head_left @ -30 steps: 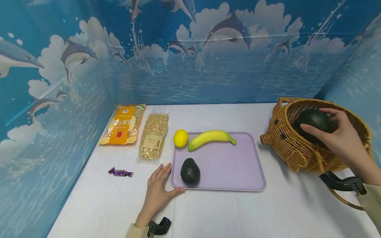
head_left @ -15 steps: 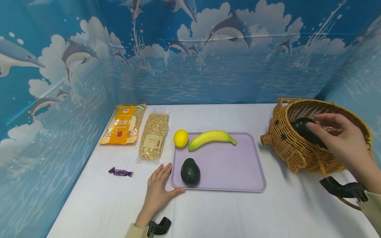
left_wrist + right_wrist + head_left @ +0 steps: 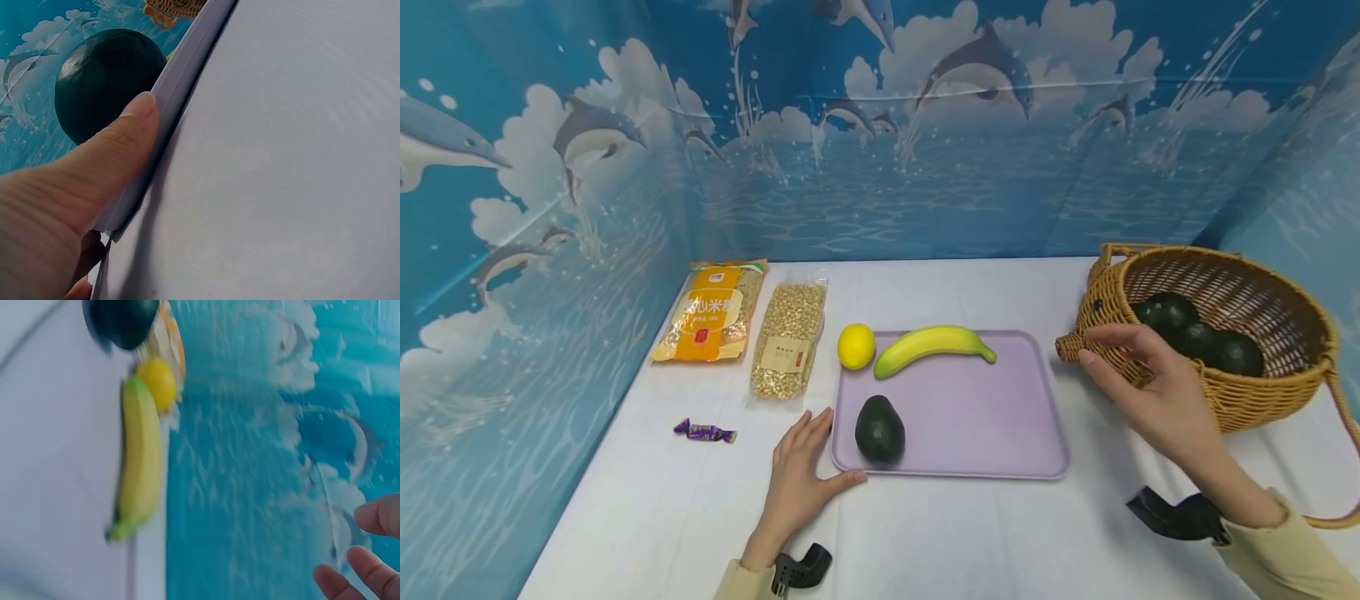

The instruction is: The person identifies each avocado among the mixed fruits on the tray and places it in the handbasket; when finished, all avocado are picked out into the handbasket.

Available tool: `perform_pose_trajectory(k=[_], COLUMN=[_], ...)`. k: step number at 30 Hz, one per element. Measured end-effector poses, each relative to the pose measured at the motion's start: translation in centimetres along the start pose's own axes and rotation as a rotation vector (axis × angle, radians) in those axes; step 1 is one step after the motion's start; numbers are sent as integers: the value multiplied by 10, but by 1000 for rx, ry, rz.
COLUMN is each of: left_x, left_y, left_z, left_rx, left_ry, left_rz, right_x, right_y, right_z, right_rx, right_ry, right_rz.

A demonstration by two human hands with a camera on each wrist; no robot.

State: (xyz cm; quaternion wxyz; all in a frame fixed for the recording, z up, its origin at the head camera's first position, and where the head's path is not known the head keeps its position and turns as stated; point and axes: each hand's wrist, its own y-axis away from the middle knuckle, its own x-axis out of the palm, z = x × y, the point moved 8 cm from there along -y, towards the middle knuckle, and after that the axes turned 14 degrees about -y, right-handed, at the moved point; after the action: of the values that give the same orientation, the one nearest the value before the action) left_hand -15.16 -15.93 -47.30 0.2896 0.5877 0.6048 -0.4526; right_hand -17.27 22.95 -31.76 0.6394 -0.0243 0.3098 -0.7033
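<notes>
My left hand (image 3: 805, 483) rests at the front left corner of the lilac tray (image 3: 977, 417), fingers along its left side. Its thumb (image 3: 119, 140) lies against the tray's front rim. On the tray, beside that hand, stands a dark green avocado (image 3: 880, 429). A banana (image 3: 932, 346) lies along the tray's back edge, and a yellow lemon (image 3: 856, 347) sits at the back left corner. My right hand (image 3: 1157, 396) holds nothing, thumb and fingers apart, in front of the wicker basket (image 3: 1262, 408). Dark green avocados (image 3: 1238, 354) lie inside the basket.
An orange and yellow packet of grain (image 3: 703, 321) and a clear bag of pale grains (image 3: 788, 342) lie left of the tray. A purple wrapped candy (image 3: 704, 432) is nearer the front. The basket's strap (image 3: 1341, 417) trails onto the table at right.
My right hand has let go of an avocado inside the basket and moved left, out over the basket's front side. The left hand has stayed at the tray corner.
</notes>
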Motion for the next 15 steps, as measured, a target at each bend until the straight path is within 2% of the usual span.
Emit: perform_pose_trajectory(k=[6,15], left_x=[1,0], left_y=[-1,-1], left_z=[0,0], left_rx=[-5,2], left_ry=[1,-3], left_rz=[8,-7], right_x=[52,123], right_y=[9,25], right_z=[1,-11], right_rx=[-68,-11], right_ry=[-59,-188], right_rz=[79,233])
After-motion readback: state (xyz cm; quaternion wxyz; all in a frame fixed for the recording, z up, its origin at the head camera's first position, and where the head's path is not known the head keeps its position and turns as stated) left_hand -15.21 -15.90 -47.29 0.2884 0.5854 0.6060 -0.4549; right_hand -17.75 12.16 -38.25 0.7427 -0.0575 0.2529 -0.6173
